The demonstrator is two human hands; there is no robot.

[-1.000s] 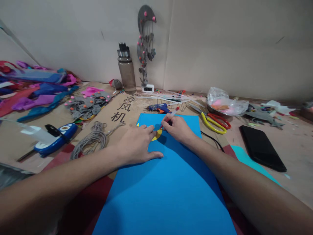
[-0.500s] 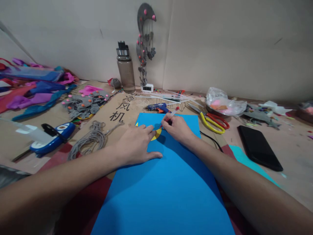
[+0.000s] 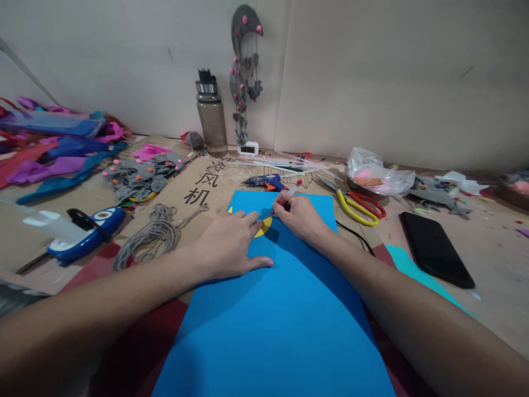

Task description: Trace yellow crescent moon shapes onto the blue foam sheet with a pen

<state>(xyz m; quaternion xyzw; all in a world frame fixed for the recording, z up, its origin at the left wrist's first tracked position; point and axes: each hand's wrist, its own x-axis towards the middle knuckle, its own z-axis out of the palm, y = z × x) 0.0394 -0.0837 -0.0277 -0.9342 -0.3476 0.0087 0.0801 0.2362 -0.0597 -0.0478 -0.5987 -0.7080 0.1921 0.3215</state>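
A large blue sheet (image 3: pixel 281 320) lies in front of me and reaches toward the wall. Flat on it, with fingers and thumb spread, rests my left hand (image 3: pixel 231 242), its fingertips on a yellow piece (image 3: pixel 263 227) that is partly hidden. My right hand (image 3: pixel 298 216) pinches a pen (image 3: pixel 293 189) with a clear barrel and a red end, the tip down by the yellow piece's right edge. A small yellow corner (image 3: pixel 230 210) shows at the sheet's left edge. Just beyond the sheet is a blue glue gun (image 3: pixel 264 181).
Scissors (image 3: pixel 359 207) with yellow and red handles and a black phone (image 3: pixel 436 249) lie at the right. Grey cord (image 3: pixel 151 234) and a blue tool (image 3: pixel 86 234) are at the left. A bottle (image 3: pixel 212 118) stands by the wall, near a hanging grey moon ornament (image 3: pixel 243 22).
Both hands stay almost in place around the yellow piece. The whole view has shifted very slightly.
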